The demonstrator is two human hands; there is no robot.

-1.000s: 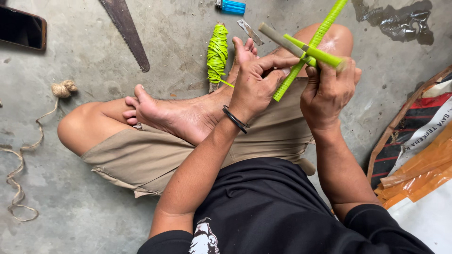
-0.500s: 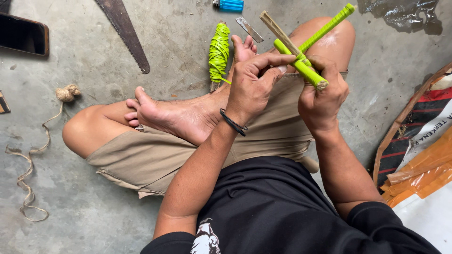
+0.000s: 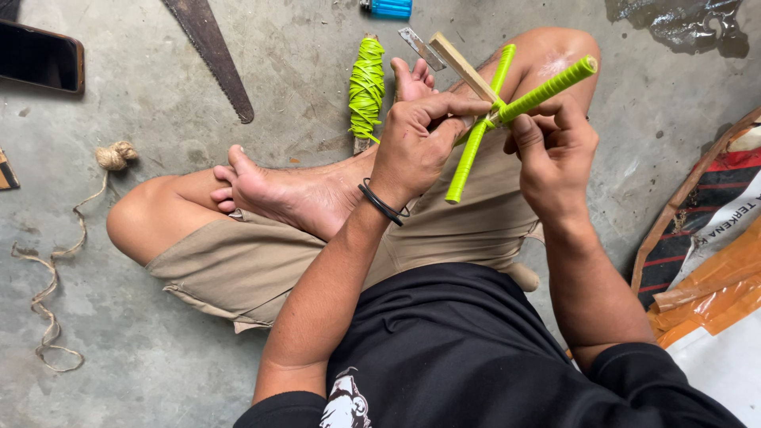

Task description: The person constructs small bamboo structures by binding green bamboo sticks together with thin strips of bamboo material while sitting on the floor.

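Left hand: the left hand (image 3: 420,139) is curled over the crossing of the bundle of crossed sticks wrapped in bright green tape (image 3: 476,139), fingers pinching it; the joint itself is hidden under them.
Right hand: the right hand (image 3: 555,154) grips the same bundle from the right, thumb pressed up near the crossing.
Sticks: held above the lap, one bare pale wooden stick (image 3: 464,67) pointing far-left.
Far floor: a spool of green tape (image 3: 366,87) just beyond the foot; a blue object (image 3: 386,7), perhaps a lighter, cut off by the top edge.
Left floor: a rusty saw blade (image 3: 210,51), a dark phone (image 3: 40,57), loose brown twine (image 3: 59,261).
Right edge: orange and striped sacks (image 3: 705,261), partly out of view.
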